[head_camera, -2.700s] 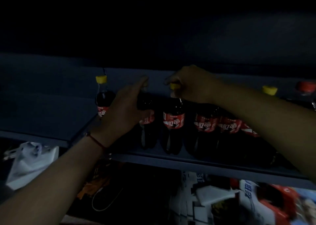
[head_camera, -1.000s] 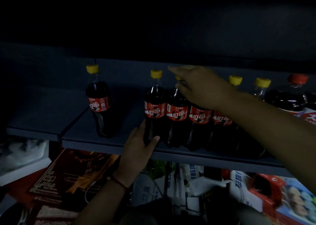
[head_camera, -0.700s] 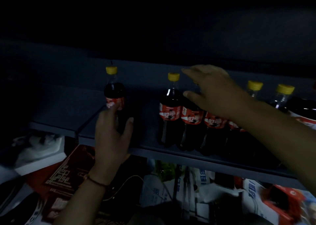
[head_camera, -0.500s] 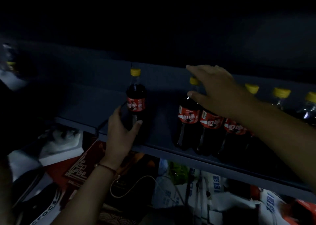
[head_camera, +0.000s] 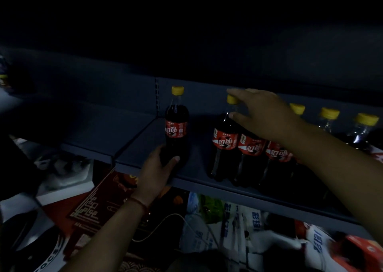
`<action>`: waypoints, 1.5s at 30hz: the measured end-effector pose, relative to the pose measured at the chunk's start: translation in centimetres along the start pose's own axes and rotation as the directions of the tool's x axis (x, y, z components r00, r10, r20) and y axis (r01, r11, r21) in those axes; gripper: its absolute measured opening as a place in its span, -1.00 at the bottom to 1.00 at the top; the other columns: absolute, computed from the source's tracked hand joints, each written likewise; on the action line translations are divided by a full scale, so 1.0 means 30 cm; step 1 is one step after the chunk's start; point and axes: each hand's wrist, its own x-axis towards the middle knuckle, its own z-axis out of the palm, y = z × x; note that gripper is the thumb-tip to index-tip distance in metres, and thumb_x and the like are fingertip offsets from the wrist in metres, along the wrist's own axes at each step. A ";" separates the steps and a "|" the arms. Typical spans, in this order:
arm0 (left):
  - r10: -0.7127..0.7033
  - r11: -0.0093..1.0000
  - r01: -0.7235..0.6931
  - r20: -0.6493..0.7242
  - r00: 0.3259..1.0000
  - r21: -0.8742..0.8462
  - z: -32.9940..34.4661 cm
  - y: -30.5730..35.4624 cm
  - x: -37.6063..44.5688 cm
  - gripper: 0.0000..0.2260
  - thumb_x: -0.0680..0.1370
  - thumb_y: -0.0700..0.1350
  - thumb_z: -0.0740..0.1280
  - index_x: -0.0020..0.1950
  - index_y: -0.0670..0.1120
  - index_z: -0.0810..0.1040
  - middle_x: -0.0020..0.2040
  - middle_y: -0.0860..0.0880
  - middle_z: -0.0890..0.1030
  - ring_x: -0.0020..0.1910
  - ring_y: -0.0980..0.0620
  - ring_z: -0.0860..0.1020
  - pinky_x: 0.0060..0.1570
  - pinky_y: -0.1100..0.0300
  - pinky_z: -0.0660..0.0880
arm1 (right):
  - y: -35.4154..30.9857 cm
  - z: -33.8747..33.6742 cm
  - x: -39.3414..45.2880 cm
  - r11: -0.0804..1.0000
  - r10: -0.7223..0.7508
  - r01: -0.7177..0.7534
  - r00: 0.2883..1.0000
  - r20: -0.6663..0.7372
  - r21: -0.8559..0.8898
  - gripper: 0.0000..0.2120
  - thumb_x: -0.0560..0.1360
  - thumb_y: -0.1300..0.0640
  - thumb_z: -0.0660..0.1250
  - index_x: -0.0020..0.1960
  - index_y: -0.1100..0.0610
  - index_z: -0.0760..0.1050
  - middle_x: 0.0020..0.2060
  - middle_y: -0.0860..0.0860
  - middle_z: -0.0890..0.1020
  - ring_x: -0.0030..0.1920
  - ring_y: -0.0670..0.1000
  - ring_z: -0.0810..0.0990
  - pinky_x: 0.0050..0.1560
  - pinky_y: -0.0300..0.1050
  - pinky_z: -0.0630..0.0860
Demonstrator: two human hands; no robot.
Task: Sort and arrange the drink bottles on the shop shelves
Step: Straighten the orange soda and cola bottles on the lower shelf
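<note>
Cola bottles stand upright on a dark shelf [head_camera: 207, 183]. One lone bottle [head_camera: 176, 131] with a yellow cap stands apart to the left of a tight row [head_camera: 250, 153] of the same red-labelled bottles. The left hand [head_camera: 157, 172] wraps the lone bottle's lower body from the near side — thumb on its right flank, the other fingers curled round its left and mostly hidden. The right hand [head_camera: 263, 114] hovers over the row's leftmost bottle [head_camera: 223, 147], fingers spread wide; the forefinger lies just above its yellow cap [head_camera: 231, 99] and the thumb rests by the neck — contact is unclear. Packaged goods [head_camera: 238, 220] crowd the level below.
</note>
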 end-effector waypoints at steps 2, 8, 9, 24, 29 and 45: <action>0.012 1.000 -0.012 0.009 1.000 0.020 0.034 0.010 -0.006 -0.62 0.53 0.00 0.45 0.31 -0.03 0.50 0.17 0.03 0.61 0.15 0.07 0.57 0.14 0.15 0.50 | 0.007 0.003 -0.012 1.000 0.009 -0.009 1.000 0.009 -0.015 -0.38 0.56 -0.05 0.29 0.55 0.03 0.18 0.36 0.07 0.47 0.35 0.10 0.41 0.37 -0.04 0.27; 0.012 1.000 -0.013 0.039 0.999 0.007 0.105 0.042 -0.014 -0.58 0.49 0.00 0.49 0.31 -0.06 0.51 0.15 0.07 0.61 0.14 0.10 0.56 0.09 0.23 0.47 | 0.016 0.002 -0.043 0.999 0.032 -0.030 0.999 0.035 -0.044 -0.33 0.57 -0.08 0.26 0.58 -0.03 0.03 0.39 0.05 0.42 0.42 0.09 0.28 0.44 -0.01 0.13; 0.010 1.000 -0.011 0.049 0.999 0.013 0.110 0.045 -0.011 -0.58 0.49 0.01 0.49 0.30 -0.06 0.52 0.15 0.06 0.61 0.13 0.10 0.56 0.07 0.24 0.46 | 0.021 0.003 -0.047 0.999 0.032 -0.031 0.999 0.034 -0.042 -0.32 0.57 -0.08 0.27 0.58 -0.03 0.02 0.38 0.05 0.42 0.42 0.09 0.27 0.44 -0.01 0.14; 0.054 0.986 -0.085 0.213 0.976 0.142 0.098 0.105 0.005 -0.49 0.45 0.25 0.43 0.23 -0.06 0.51 0.15 0.01 0.62 0.10 0.05 0.58 0.01 0.15 0.52 | 0.034 0.012 -0.088 0.999 -0.004 0.002 0.999 -0.053 -0.038 -0.30 0.54 -0.03 0.34 0.57 0.05 0.10 0.41 0.04 0.37 0.41 0.06 0.28 0.44 -0.08 0.11; 0.404 0.860 -0.401 0.057 0.913 0.315 -0.013 0.307 0.055 -0.33 0.44 0.24 0.43 0.45 0.00 0.35 0.27 -0.05 0.52 0.24 -0.02 0.48 0.18 0.06 0.48 | 0.089 -0.061 -0.129 0.994 0.059 -0.068 0.993 -0.103 -0.081 -0.44 0.54 -0.06 0.32 0.48 0.07 0.31 0.34 0.04 0.45 0.33 0.08 0.39 0.39 -0.06 0.18; 0.721 0.312 -0.771 0.390 0.572 0.555 0.069 0.564 0.221 -0.28 0.42 0.23 0.44 0.43 -0.18 0.45 0.22 -0.18 0.60 0.17 -0.20 0.55 0.24 -0.03 0.36 | 0.227 -0.071 -0.214 0.980 0.190 -0.196 0.970 -0.151 -0.030 -0.53 0.51 0.06 0.40 0.39 0.13 0.45 0.09 0.10 0.61 0.05 0.14 0.59 0.14 -0.01 0.44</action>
